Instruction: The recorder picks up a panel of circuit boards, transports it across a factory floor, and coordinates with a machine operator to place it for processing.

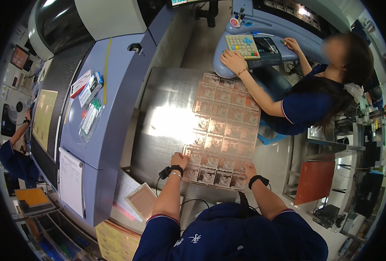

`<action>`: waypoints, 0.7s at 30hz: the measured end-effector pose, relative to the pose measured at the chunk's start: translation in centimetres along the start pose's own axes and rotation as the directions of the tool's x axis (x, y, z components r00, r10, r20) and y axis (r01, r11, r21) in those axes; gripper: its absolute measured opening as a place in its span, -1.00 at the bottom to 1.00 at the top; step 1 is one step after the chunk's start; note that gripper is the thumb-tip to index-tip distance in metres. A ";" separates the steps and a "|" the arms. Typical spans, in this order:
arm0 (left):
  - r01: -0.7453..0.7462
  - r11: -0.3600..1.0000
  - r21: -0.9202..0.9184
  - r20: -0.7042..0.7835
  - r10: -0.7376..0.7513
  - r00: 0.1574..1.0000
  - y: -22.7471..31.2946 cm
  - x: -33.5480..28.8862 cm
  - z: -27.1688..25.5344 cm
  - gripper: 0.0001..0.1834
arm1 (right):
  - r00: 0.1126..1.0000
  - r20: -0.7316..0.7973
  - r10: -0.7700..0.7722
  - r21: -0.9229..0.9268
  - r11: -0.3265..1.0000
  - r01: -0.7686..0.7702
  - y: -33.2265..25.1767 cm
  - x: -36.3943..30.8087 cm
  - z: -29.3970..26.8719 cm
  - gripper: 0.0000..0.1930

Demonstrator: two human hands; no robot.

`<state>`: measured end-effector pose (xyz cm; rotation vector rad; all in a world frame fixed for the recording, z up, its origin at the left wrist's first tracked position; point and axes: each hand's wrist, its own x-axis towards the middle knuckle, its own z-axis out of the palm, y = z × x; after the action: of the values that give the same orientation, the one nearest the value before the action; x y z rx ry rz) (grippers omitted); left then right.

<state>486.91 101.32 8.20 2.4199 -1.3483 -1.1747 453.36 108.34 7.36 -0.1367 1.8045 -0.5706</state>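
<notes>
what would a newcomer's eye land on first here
Probably the coppery sheet with its grid of repeated pictures, mid-view over the metal table, its near end held by the left hand and right hand. Next, the white glare left of it, then the co-worker at upper right, beside a beige keypad.

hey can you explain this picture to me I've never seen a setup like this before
There's no robot here: each grip is a bare hand. The one picture comes from a wide fisheye camera worn on the head, looking down, so straight edges bend. On the metal table lies a copper-coloured panel patterned with rows of repeated blocks. The left grip is at its left edge, the right grip at its right; they seem to hold it, but that's hard to make out. At upper right, a co-worker has one hand by a keypad.
</notes>
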 end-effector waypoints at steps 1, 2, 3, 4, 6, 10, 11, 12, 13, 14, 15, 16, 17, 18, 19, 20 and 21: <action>-0.021 0.999 -0.024 0.008 0.021 1.000 -0.2 0.1 0.2 -0.64 | 0.999 0.051 -0.002 0.049 0.999 -0.001 0.3 0.7 -0.7 -0.42; -0.025 0.999 -0.022 0.009 0.025 1.000 -0.4 0.3 0.4 -0.64 | 0.995 0.101 -0.006 0.098 0.995 -0.004 0.7 1.3 -1.4 -0.45; -0.010 0.996 -0.089 0.029 0.012 1.000 -0.8 0.6 0.6 -0.67 | 0.995 0.104 -0.007 0.099 0.995 -0.003 0.4 1.4 -1.7 -0.45; 0.006 0.988 -0.156 0.050 0.002 0.999 -1.0 0.8 0.6 -0.70 | 0.989 0.149 -0.006 0.051 0.999 -0.001 0.2 1.5 -2.1 -0.48; 0.088 0.958 -0.273 0.072 -0.070 0.995 -2.9 1.9 1.4 -0.72 | 0.978 0.207 -0.006 -0.003 1.000 0.007 -0.2 1.7 -2.2 -0.51; 0.101 0.948 -0.303 0.018 -0.100 0.995 -3.2 2.4 1.9 -0.69 | 0.992 0.128 -0.006 -0.219 0.975 0.034 -0.5 1.8 -2.7 -0.55; 0.106 0.947 -0.304 0.017 -0.106 0.994 -3.5 2.4 1.7 -0.69 | 0.991 0.130 -0.004 -0.264 0.964 0.039 -0.8 1.2 -2.5 -0.54; 0.070 0.958 -0.280 0.032 -0.063 0.997 -3.2 2.5 1.3 -0.67 | 0.992 0.124 -0.005 -0.261 0.964 0.037 -0.5 1.2 -2.8 -0.54; 0.033 0.966 -0.257 0.048 -0.022 0.999 -2.9 2.6 1.1 -0.65 | 0.991 0.118 -0.057 -0.198 0.977 0.080 0.0 1.4 -2.9 -0.54; 0.031 0.966 -0.258 0.052 -0.018 0.998 -2.5 2.4 1.1 -0.65 | 0.988 0.108 -0.109 -0.135 0.983 0.123 0.4 1.6 -3.0 -0.54; 0.131 0.931 -0.342 0.150 -0.084 0.985 -0.2 1.6 0.6 -0.63 | 0.991 0.081 -0.108 -0.121 0.986 0.117 0.8 1.9 -3.8 -0.54; 0.244 0.875 -0.418 0.232 -0.156 0.960 0.8 0.8 -0.3 -0.61 | 0.982 0.119 -0.146 -0.119 0.980 0.160 1.1 2.3 -4.0 -0.55; 0.240 0.876 -0.419 0.232 -0.152 0.961 0.0 1.5 0.3 -0.61 | 0.971 0.155 -0.184 -0.114 0.973 0.203 1.4 2.6 -4.1 -0.56; 0.216 0.879 -0.426 0.192 -0.146 0.971 -1.9 2.0 0.6 -0.60 | 0.966 0.175 -0.188 -0.119 0.970 0.211 1.8 2.8 -3.5 -0.56; 0.189 0.884 -0.427 0.167 -0.129 0.977 -2.4 2.1 0.8 -0.60 | 0.961 0.167 -0.222 -0.090 0.967 0.239 2.3 3.1 -3.5 -0.58; 0.188 0.884 -0.429 0.167 -0.128 0.978 -3.0 2.0 1.2 -0.60 | 0.954 0.159 -0.255 -0.060 0.962 0.267 2.7 3.4 -3.5 -0.59; 0.184 0.891 -0.415 0.162 -0.127 0.979 -2.9 1.7 1.5 -0.59 | 0.956 0.152 -0.252 -0.059 0.963 0.263 2.8 3.0 -3.8 -0.59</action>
<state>488.35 102.11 4.87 2.1881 -0.8146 -1.5077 449.47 110.86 4.27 -0.4620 1.6796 -0.6570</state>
